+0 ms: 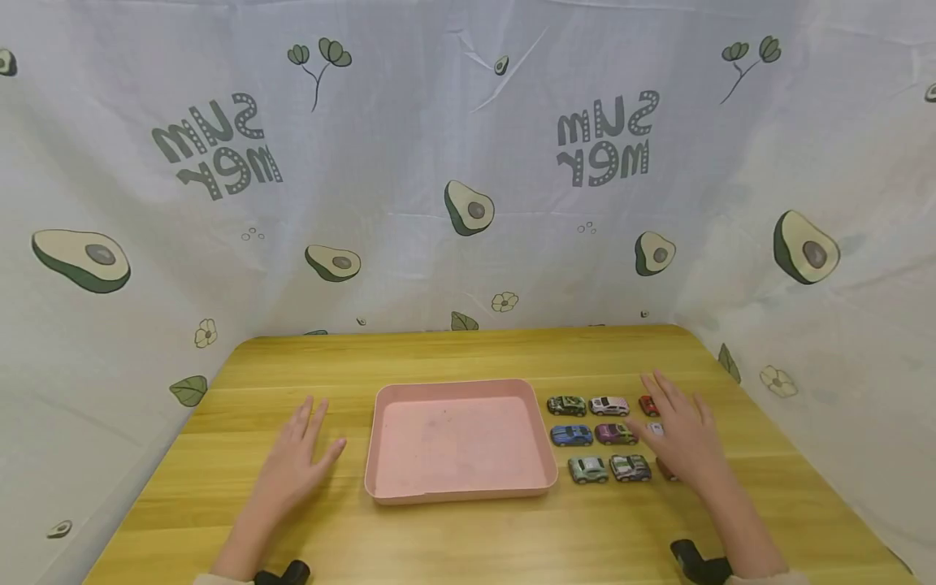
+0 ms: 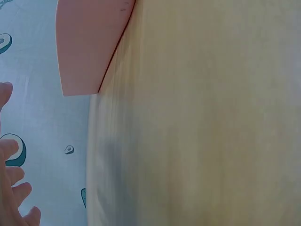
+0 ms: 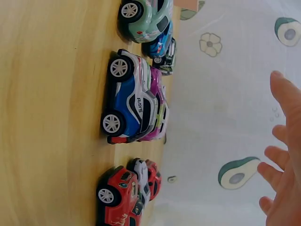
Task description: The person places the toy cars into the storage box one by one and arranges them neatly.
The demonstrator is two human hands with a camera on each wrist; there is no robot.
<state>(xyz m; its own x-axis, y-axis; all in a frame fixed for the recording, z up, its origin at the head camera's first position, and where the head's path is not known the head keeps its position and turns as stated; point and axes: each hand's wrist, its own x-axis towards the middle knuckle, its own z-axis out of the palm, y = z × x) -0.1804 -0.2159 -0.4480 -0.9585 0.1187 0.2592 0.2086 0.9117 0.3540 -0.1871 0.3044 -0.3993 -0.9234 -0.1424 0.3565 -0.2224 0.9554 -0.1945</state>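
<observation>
My left hand [image 1: 291,465] is held over the table to the left of a shallow pink tray [image 1: 462,495], fingers spread and nothing in them. On the tray's other side my right hand [image 1: 686,439] is raised over the right column of toy cars, partly covering them in the head view, its fingers apart and holding nothing. The cars stand in three rows: a green one [image 1: 588,469], a blue one [image 1: 572,435] and a purple one [image 1: 617,433] among them. A red car [image 3: 120,195] and a blue-and-white car [image 3: 134,99] show large in the right wrist view.
The yellow wood-grain table [image 1: 468,536] carries the tray near its middle and the cars close by on the right. A white cloth [image 1: 395,162] printed with avocados hangs behind the table and along both sides. The tray's wall [image 2: 89,47] stands up in the left wrist view.
</observation>
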